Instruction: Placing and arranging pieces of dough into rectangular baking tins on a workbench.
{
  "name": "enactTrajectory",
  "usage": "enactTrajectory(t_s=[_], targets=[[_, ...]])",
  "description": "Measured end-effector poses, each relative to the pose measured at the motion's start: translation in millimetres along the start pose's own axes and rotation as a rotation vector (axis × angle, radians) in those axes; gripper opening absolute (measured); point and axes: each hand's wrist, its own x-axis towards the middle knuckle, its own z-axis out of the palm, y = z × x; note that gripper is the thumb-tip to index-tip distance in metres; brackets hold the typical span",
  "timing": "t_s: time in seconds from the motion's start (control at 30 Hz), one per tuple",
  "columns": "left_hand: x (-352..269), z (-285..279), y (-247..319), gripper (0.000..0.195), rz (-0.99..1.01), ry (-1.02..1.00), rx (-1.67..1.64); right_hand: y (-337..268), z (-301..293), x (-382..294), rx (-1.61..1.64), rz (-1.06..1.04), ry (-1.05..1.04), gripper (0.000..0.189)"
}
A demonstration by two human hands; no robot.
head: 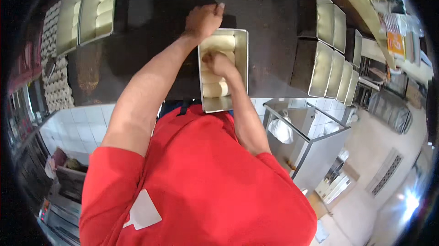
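Note:
A long metal loaf pan (pixel 242 71) lies before me at the near edge of the dark worktop, with several pale dough rolls (pixel 216 90) set in a row inside it. Down in the pan, my right hand (pixel 218 62) is curled into a fist, its knuckles against the dough in the middle. My left hand (pixel 205 20) is at the pan's far left corner, fingers bent and the thumb pointing away; whether it grips the rim is hidden.
Two more dough-filled pans (pixel 97 9) stand at the left beside stacked egg trays (pixel 56 85). Several filled pans (pixel 320 68) are grouped at the right end of the dark worktop (pixel 271 50). Below the worktop at right is a metal-framed cabinet (pixel 308 139) with a white bag (pixel 281 130).

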Motion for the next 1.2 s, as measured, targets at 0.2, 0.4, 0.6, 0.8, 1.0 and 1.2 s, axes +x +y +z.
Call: enactTrajectory(t_s=[0.2, 0.4, 0.6, 0.8, 1.0, 1.2], targets=[[-4, -6, -2, 0.047, 0.175, -0.004, -0.022, -12, -13, -15, -0.344, -0.078, -0.322, 0.028], [-20, -10, 9, 0.072, 0.456, -0.277, 0.275, -43, -73, -63, -0.208, 0.086, -0.364, 0.023], [-29, 3, 5, 0.09, 0.221, -0.301, 0.35, -47, -37, -84, -0.25, 0.154, -0.476, 0.025], [-22, -3, 4, 0.085, 0.33, -0.178, 0.373, -19, 4, -74, -0.269, 0.036, -0.326, 0.026], [-19, -14, 18, 0.083, 0.294, -0.262, 0.349, -35, -4, -72, -0.436, 0.055, -0.481, 0.022], [-22, -5, 19, 0.081, 0.244, -0.245, 0.33, -51, -1, -76, -0.223, 0.074, -0.452, 0.021]])
